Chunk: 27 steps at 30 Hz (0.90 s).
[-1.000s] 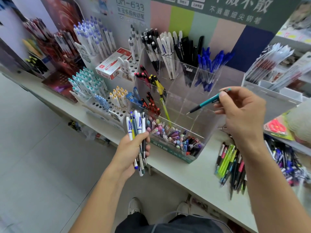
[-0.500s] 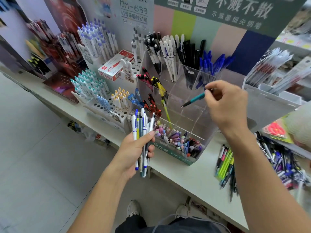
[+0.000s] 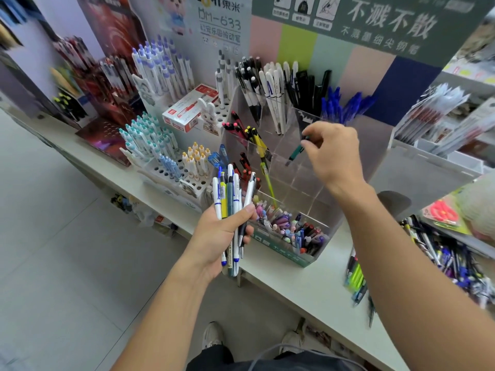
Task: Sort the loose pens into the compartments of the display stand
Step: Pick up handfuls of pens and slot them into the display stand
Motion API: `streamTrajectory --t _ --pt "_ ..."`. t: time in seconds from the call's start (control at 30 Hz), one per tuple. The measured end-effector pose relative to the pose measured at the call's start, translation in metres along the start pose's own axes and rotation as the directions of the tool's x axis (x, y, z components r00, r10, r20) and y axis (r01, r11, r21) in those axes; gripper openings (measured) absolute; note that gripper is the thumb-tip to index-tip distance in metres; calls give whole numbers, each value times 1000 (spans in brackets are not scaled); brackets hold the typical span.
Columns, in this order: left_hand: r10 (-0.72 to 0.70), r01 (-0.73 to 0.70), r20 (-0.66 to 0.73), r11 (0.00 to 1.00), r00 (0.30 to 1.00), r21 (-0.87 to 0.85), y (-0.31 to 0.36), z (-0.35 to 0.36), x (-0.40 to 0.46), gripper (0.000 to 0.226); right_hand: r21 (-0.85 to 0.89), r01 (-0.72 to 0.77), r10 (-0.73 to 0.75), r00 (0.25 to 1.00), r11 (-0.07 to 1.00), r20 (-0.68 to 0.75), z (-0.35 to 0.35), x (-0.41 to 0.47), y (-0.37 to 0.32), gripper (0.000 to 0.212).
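A clear acrylic display stand [image 3: 316, 180] with several compartments stands on the white counter. My right hand [image 3: 332, 153] pinches a teal pen [image 3: 296, 151] by its top, tip down, over a middle compartment of the stand. In front of the stand my left hand [image 3: 222, 234] grips a bunch of pens [image 3: 230, 199], mostly white with blue bands, fanned upward. Several loose pens [image 3: 356, 277], some lime green, lie on the counter to the right under my right forearm.
The stand's back compartments hold white, black and blue pens [image 3: 345, 105]; the front one holds pastel pens [image 3: 289, 226]. White peg racks [image 3: 174, 172] with pens and a red-white box [image 3: 187, 108] sit left. A heap of pens [image 3: 450, 261] lies far right.
My right hand has carried the teal pen leftward and down, turning it from nearly level to tip-down over the stand. My left hand has raised its bunch of pens slightly.
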<state>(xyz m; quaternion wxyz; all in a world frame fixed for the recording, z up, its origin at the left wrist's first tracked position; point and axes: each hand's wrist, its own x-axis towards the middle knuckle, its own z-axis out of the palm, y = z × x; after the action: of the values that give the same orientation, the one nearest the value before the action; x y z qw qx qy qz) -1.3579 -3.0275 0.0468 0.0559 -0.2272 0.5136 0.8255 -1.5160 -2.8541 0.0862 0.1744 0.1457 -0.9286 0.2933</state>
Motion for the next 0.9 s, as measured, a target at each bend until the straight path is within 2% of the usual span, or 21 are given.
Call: streamTrajectory --t 0.1,0.2,0.27,0.37,0.4,0.43,0.47,0.5,0.53,0.57,0.67,0.83,0.9 --pt "-3 3 0 1000 1000 2 0 -1 -2 18 61 -117 115 993 991 28 12 0 15 20" --pt "-15 15 -18 1000 1000 10 -1 -3 -3 25 31 -219 220 975 975 -21 17 -6 27 22" --pt "-19 19 -15 999 1000 30 -2 -4 -3 23 62 -242 247 965 968 -89 15 -13 26 23" --pt "-19 18 23 999 1000 40 -3 -5 -5 10 183 -193 222 963 964 -155 0 -25 10 13" --pt "-19 18 37 999 999 34 -3 -4 -5 9 222 -203 226 970 954 -88 -7 -31 3 12" --pt "-23 21 52 999 998 29 -4 -3 -5 10 262 -248 241 969 933 59 -13 -39 -6 17" --pt "-26 24 69 999 997 31 -4 -1 -5 11 297 -322 248 933 899 261 -17 -47 -15 22" --pt "-31 28 87 999 996 42 -5 0 -5 14 324 -414 240 854 851 461 -19 -56 -24 25" --pt "-39 33 106 998 994 62 -5 2 -5 17 348 -503 224 767 791 601 -19 -63 -29 27" --pt "-49 38 125 995 991 88 -4 3 -5 21 384 -565 202 715 730 670 -17 -68 -32 28" --pt "-74 48 182 988 981 145 -3 7 -7 30 501 -641 158 693 582 703 -12 -73 -30 31" --pt "-92 45 261 982 961 181 -1 12 -13 30 464 -643 161 674 609 721 -12 -72 -35 23" --pt "-89 48 262 986 961 160 0 14 -14 31 474 -660 174 671 583 720 -11 -72 -35 23"
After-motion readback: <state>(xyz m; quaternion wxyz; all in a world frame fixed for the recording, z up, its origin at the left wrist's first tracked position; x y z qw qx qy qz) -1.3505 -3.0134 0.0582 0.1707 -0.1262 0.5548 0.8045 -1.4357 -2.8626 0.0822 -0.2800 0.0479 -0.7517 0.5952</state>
